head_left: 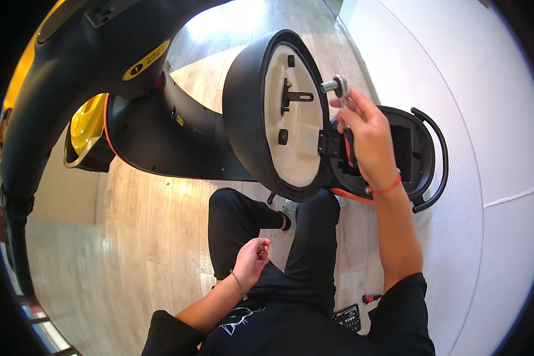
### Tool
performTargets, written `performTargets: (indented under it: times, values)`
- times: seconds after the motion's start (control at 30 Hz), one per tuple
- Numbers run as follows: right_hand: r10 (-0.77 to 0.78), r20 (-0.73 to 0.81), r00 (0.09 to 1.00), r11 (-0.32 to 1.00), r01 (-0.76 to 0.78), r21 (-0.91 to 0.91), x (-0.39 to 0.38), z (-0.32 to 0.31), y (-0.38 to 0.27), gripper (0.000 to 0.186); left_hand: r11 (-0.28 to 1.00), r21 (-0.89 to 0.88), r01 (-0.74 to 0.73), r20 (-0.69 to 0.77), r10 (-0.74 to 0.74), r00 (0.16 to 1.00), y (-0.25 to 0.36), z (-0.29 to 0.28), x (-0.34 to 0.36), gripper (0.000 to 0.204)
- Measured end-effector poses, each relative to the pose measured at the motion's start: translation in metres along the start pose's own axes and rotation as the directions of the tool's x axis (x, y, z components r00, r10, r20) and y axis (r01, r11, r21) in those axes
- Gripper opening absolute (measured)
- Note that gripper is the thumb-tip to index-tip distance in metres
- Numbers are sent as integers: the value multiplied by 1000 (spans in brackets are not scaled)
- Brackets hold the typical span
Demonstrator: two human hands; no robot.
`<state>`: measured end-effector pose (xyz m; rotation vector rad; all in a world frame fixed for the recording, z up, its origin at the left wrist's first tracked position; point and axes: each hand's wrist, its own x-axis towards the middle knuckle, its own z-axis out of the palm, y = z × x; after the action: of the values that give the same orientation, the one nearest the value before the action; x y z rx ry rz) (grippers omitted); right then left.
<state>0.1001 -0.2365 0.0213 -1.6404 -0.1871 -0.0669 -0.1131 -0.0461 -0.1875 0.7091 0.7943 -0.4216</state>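
My right hand (368,133) is raised over the hinge side of the scooter's tipped-up seat (234,113), its fingers closed around a ratchet wrench. The ratchet's round metal head (342,86) carries a silver socket pointing left toward the seat's cream underside (299,151). A red and black handle (349,148) hangs below my fingers. On that underside sits a black metal latch bracket (296,97); the socket is apart from it. My left hand (253,259) hovers above my lap with curled fingers; whatever they may hold is hidden.
Behind the seat lies the open storage compartment (404,148), with a black grab rail (440,160) around its rear. A black tool case (348,318) and a red-handled tool (371,298) rest on the floor by my right side. A white wall (451,77) stands at the right.
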Motion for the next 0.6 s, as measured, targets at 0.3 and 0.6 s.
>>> performTargets:
  times: [0.3, 0.6]
  values:
    - [-187, -11, 982, 965, 186, 183, 27, 37, 44, 47, -12, 444, -896, 424, 883, 198, 151, 108, -85, 6]
    - [-241, 13, 970, 925, 226, 305, 16, 45, 58, 48, -458, 490, -742, 626, 777, -66, 248, 204, -56, 10]
